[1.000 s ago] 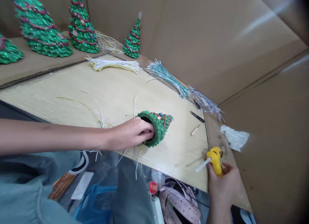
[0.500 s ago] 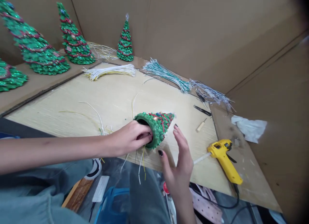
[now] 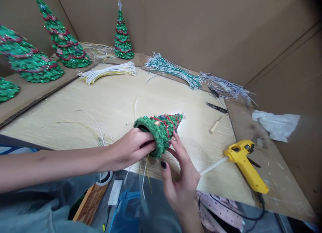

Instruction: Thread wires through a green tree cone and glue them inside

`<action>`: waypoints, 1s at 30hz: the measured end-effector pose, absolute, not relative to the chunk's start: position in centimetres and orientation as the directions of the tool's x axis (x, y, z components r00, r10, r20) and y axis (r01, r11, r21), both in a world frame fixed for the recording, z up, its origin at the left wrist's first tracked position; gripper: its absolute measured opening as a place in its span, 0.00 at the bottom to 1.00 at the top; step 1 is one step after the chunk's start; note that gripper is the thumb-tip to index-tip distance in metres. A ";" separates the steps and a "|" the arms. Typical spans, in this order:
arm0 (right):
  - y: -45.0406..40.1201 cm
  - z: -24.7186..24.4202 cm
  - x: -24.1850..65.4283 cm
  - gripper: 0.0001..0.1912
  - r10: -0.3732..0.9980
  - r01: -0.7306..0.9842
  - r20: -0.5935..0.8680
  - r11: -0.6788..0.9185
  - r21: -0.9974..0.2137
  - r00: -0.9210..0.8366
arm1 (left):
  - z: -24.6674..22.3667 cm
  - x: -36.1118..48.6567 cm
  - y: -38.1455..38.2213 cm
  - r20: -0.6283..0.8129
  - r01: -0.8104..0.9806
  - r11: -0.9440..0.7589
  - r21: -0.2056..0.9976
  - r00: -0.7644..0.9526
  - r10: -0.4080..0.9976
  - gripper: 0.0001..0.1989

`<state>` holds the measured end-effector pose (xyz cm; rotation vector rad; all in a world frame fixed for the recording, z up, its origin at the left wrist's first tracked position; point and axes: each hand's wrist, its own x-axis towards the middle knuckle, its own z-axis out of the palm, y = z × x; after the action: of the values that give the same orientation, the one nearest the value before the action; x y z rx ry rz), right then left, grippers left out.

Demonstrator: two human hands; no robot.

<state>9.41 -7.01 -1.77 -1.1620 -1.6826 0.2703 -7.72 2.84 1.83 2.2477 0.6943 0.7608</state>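
Tree point(image 3: 164, 127) on its side, frame centre; left hand point(image 3: 138, 145) in base, right hand point(image 3: 183, 176) at flank.
The tree's long axis is directed from the open base, at left, to the tip, at right and slightly higher, over the worktop point(image 3: 193, 105). The left hand is nearer, inserted in the base; its grip cannot be told. The right hand is spread, fingertips at the lower flank, thumb apart.
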 end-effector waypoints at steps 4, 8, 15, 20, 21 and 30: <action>-7.2 -2.0 9.5 0.33 0.807 0.479 0.591 0.512 -0.713 0.018 | 1.6 -7.5 2.7 0.318 0.245 -0.592 0.768 0.657 0.684 0.16; -7.2 -2.1 9.5 0.33 0.807 0.480 0.590 0.509 -0.715 0.023 | 1.7 -7.4 2.6 0.298 0.243 -0.575 0.781 0.665 0.685 0.15; -7.1 -1.9 9.5 0.32 0.779 0.546 0.627 0.523 -0.655 0.006 | 2.0 -7.5 2.7 0.307 0.244 -0.598 0.763 0.678 0.668 0.14; -7.1 -1.7 9.6 0.30 0.766 0.560 0.643 0.534 -0.634 -0.002 | 1.6 -7.6 2.9 0.302 0.243 -0.606 0.758 0.692 0.655 0.14; -7.1 -1.7 9.6 0.29 0.762 0.566 0.648 0.535 -0.627 -0.003 | 1.5 -7.7 2.9 0.304 0.243 -0.611 0.754 0.696 0.651 0.14; -7.1 -1.5 9.6 0.27 0.748 0.589 0.664 0.542 -0.599 -0.013 | 1.4 -7.8 3.2 0.265 0.277 -0.603 0.748 0.708 0.654 0.11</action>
<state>9.57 -7.10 -1.53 -1.1325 -1.6967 0.1832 -7.76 3.16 1.41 2.2098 0.7050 0.6923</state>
